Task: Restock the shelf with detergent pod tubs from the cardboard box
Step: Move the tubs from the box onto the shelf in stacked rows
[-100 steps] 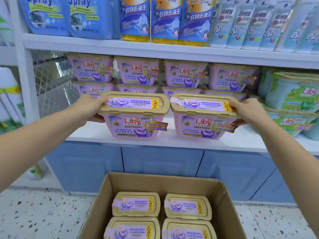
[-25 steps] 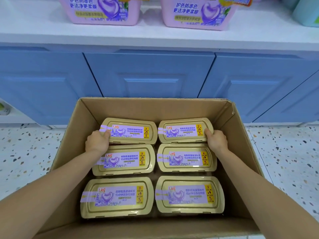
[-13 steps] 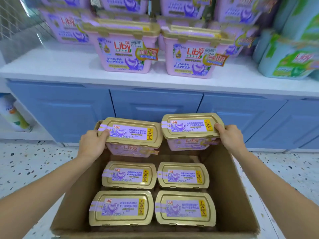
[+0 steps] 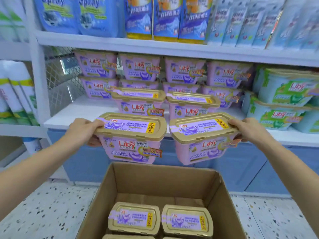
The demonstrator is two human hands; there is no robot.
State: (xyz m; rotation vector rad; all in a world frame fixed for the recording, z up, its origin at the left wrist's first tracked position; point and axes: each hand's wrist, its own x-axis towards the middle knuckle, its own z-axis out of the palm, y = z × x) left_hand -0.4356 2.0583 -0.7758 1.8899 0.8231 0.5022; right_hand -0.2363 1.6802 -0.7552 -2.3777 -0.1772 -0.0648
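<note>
I hold two pink detergent pod tubs with gold lids in the air, above the cardboard box (image 4: 222, 192) and in front of the white shelf (image 4: 82, 111). My left hand (image 4: 84, 130) grips the left end of the left tub (image 4: 131, 137). My right hand (image 4: 248, 128) grips the right end of the right tub (image 4: 203, 138), which tilts slightly. Two more pink tubs (image 4: 138, 102) stand at the shelf's front, with stacked rows of the same tubs (image 4: 139, 68) behind them. Inside the box lie more gold-lidded tubs (image 4: 134, 218).
Green-and-blue Liby tubs (image 4: 283, 102) fill the shelf's right side. Blue bags and bottles (image 4: 165, 16) stand on the upper shelf. A wire mesh panel (image 4: 60, 78) closes the shelf's left end. Blue cabinet doors (image 4: 241, 169) sit below, over terrazzo floor (image 4: 43, 213).
Both hands have lifted the two tubs out of the box and up to shelf height. The view has tilted up from the box to the shelves.
</note>
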